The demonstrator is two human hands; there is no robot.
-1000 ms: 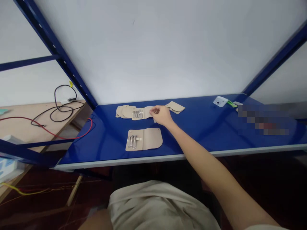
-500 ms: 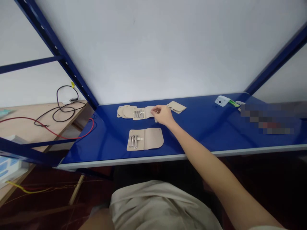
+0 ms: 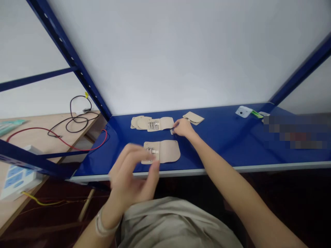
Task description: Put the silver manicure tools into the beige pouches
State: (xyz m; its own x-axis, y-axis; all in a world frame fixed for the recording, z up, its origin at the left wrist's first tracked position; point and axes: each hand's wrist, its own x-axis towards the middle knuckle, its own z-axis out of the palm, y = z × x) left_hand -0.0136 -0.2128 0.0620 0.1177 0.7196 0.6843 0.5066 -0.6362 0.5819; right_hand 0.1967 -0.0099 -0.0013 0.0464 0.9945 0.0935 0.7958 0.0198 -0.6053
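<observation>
My right hand [image 3: 183, 128] rests at the far side of the blue shelf, its fingers curled around a tiny metal-and-white item [image 3: 171, 132]. Whether it holds that item is hidden. To its left lies an open beige manicure case [image 3: 165, 123] with steel nail tools, beside a stack of beige cases [image 3: 138, 122]. A folded beige case [image 3: 193, 118] lies just beyond my right hand. My left hand [image 3: 131, 174], blurred and with its fingers apart, hangs over the near open case [image 3: 169, 151], partly hiding its steel tools.
The blue steel shelf [image 3: 219, 146] has a pale front edge and blue uprights. A small white camera-like device [image 3: 243, 111] lies far right, next to a pixelated patch [image 3: 294, 132]. Black and red cables [image 3: 77, 120] lie on a wooden bench [image 3: 31, 137] at left.
My left hand has come into view over the near case. My right hand has shifted right, away from the far open case. The whole view has moved slightly.
</observation>
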